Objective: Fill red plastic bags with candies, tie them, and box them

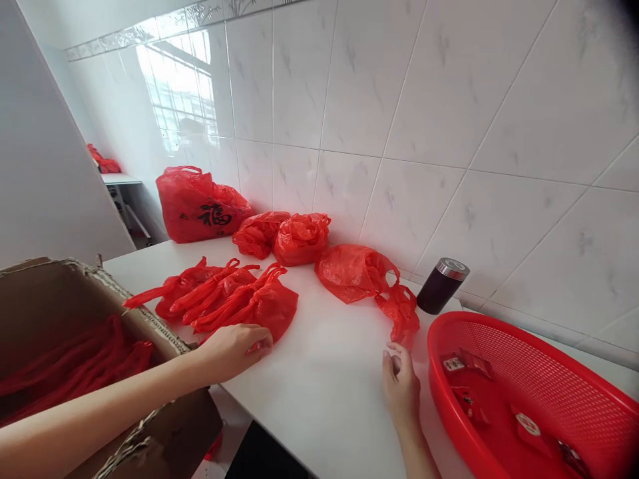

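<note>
Red bags (pixel 279 307) lie near left hand (pixel 237 351) and right hand (pixel 403 386), fingers curled, slightly apart.

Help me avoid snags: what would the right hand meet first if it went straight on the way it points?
The right hand would likely meet the crumpled red plastic just ahead; depth is unclear, so they may already touch.

Two bare hands (pixel 402 386), one cardboard box (pixel 197 426), one lidded tumbler (pixel 440 289), one red basket (pixel 544 356) with at least four packets (pixel 529 426). On the tabletop (pixel 324 372): three knotted bags (pixel 277 309), one printed bag (pixel 192 206), two bundled bags (pixel 302 241) — plus loose bags (pixel 347 269), one or perhaps two, overlapping.
</note>
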The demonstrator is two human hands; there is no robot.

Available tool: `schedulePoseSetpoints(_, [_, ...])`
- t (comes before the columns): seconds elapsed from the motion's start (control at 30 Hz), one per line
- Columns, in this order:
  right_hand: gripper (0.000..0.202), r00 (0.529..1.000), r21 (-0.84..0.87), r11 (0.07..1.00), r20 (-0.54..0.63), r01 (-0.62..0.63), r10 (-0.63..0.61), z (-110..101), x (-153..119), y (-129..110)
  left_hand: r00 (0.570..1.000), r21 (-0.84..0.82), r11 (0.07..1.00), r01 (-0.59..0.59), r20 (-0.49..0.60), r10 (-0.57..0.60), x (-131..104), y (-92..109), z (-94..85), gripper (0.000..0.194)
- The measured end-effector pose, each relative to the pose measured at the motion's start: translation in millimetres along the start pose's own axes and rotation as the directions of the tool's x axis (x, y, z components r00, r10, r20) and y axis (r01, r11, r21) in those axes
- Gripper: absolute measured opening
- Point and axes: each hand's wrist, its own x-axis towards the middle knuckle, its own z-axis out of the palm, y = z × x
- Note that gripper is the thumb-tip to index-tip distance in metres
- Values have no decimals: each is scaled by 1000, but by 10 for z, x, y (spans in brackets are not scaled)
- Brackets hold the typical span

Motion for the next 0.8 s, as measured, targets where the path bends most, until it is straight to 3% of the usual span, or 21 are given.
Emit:
schedulePoseSetpoints(0.13, [45, 999, -47, 999, 29, 21, -20, 9, -2, 36, 991, 1, 992, 123, -49, -122, -167, -284, -189, 23])
schedulePoseSetpoints(0.23, [42, 996, -69, 997, 89, 34, -28, 20, -9, 65, 966, -13, 976, 219, -140, -219, -290, -662, -374, 28])
schedulePoseSetpoints(0.33, [43, 992, -95, 995, 126, 41, -28, 48, 3, 129, 908, -24, 945, 325, -272, -320, -326, -1100, -610, 29])
schedulePoseSetpoints(0.43, [43, 993, -117, 992, 108, 52, -39, 77, 32, 213, 823, -31, 900, 434, -391, -411, -197, -1560, -891, 31])
schedulePoseSetpoints(0.53, [42, 995, -145, 989, 93, 40, -27, 84, 49, 271, 771, -38, 843, 537, -384, -508, 79, -2027, -1076, 31])
schedulePoseSetpoints(0.67, [45, 992, -221, 975, 120, -17, 44, 73, 50, 297, 727, -73, 758, 648, -237, -644, 435, -2507, -975, 31])
schedulePoseSetpoints(0.8, [44, 989, -224, 974, 136, -31, 62, 79, 56, 295, 740, -173, 763, 623, -187, -646, 567, -2647, -745, 26])
